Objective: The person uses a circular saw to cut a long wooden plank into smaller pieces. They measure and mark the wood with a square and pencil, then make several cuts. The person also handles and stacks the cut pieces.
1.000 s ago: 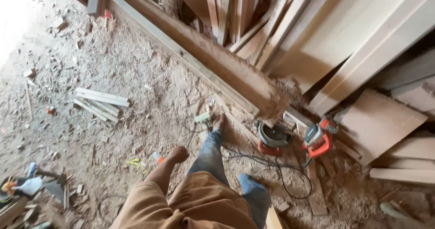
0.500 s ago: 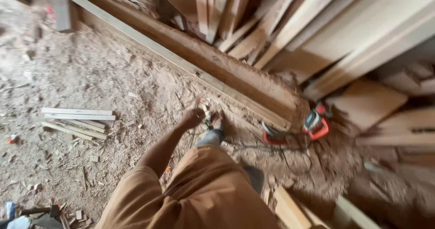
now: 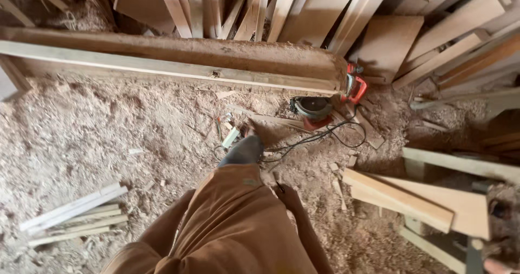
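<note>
From my feed, biggest first: a long beam lies flat across the top, with leaning boards stacked upright behind it. The sawdust floor covers the rest. A brown trouser leg fills the bottom centre, stepping forward, with a dark shoe planted on the sawdust. Brown fabric runs along both sides of the leg, and I can't tell whether it is sleeve or shadow. The left hand and right hand don't show, so I cannot tell whether either grips anything.

Cut boards lie overlapped at the right. A bundle of thin slats lies flat at lower left, well apart from the leg.

The circular saw sits on the floor just below the beam's right end, ahead and right of the shoe. A red power tool is beside it, against the beam end. A black cord loops from the saw toward the shoe. A small pale block lies just beside the shoe's toe.
</note>
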